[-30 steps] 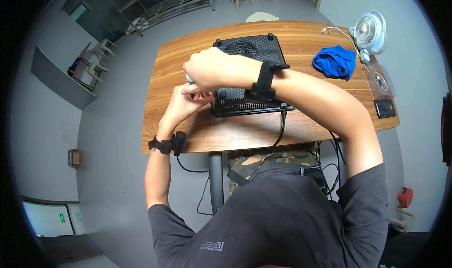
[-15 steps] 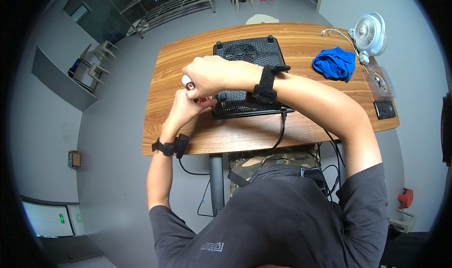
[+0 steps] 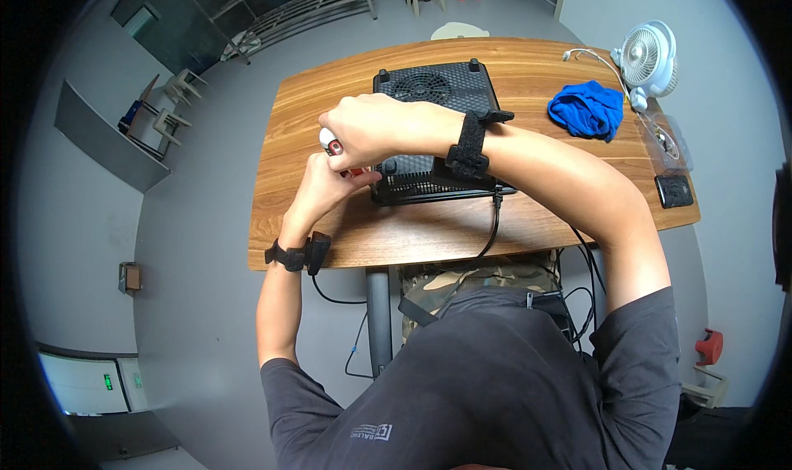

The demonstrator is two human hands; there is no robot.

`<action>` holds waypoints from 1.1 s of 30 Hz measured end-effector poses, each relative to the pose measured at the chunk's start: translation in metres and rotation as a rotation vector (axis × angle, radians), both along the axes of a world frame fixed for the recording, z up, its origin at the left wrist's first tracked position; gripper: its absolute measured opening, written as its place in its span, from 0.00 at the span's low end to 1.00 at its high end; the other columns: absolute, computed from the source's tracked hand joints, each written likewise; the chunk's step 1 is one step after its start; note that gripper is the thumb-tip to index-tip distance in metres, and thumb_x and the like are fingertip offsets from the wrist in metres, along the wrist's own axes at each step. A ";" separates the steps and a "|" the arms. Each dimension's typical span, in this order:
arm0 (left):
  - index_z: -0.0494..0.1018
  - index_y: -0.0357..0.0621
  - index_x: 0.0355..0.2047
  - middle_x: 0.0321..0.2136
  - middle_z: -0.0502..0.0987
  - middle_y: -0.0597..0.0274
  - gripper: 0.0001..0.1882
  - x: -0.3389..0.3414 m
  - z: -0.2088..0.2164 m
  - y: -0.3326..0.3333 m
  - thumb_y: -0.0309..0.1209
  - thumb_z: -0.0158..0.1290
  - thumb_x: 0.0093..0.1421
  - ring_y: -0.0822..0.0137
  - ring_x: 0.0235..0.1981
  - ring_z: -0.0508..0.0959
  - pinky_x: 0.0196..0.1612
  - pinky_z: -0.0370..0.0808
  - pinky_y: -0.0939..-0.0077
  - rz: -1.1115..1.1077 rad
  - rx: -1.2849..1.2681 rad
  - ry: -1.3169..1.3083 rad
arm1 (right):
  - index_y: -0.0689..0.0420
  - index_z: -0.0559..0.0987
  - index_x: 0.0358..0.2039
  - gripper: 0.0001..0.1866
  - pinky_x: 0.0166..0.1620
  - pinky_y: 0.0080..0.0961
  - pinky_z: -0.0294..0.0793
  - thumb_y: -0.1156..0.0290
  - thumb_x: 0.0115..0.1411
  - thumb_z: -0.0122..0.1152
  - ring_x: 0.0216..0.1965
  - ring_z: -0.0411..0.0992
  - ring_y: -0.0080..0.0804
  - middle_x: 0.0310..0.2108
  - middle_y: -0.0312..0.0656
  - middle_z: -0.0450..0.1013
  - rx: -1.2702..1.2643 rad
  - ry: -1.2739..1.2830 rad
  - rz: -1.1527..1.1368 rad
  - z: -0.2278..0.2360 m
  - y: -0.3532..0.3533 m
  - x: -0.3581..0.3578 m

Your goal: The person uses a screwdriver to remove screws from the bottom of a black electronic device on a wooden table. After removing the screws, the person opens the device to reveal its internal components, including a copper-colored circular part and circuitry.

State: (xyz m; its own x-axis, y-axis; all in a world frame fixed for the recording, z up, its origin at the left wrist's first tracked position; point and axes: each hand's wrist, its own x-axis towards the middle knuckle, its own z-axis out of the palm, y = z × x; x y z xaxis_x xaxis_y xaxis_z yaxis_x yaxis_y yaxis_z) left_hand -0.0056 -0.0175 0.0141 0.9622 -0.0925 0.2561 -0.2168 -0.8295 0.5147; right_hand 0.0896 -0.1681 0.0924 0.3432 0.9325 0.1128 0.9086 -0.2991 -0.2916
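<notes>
Remote log, head view: the right hand (image 3: pixel 363 127) is curled tight around a small white-and-red object with a dark band (image 3: pixel 326 136), its rounded white end showing past the fingers; the left hand (image 3: pixel 320 185) sits just below, touching, thumb stretched along the red part; I read its grip as closed on the same object, though most of its fingers are hidden from me; the object is thus between both hands, just beside the left edge of a flat black perforated device (image 3: pixel 474 94), which lies on the brown wood-grain table (image 3: pixel 305 99), round grille and small feet upward; a black cable (image 3: pixel 497 222) runs from its near edge; progress, as I judge it: object taken up and secured by both hands, release not yet done, so I log midway; I cannot tell whether the white end is loose from the red part; a crumpled bright blue cloth (image 3: pixel 586 111) lies well apart, untouched.
</notes>
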 end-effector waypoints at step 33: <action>0.80 0.34 0.27 0.20 0.81 0.59 0.16 0.003 0.005 -0.007 0.35 0.72 0.52 0.68 0.21 0.80 0.29 0.76 0.71 0.031 -0.110 0.061 | 0.62 0.81 0.42 0.26 0.40 0.43 0.81 0.50 0.58 0.66 0.36 0.82 0.51 0.31 0.53 0.82 -0.070 -0.025 0.037 0.012 -0.011 0.005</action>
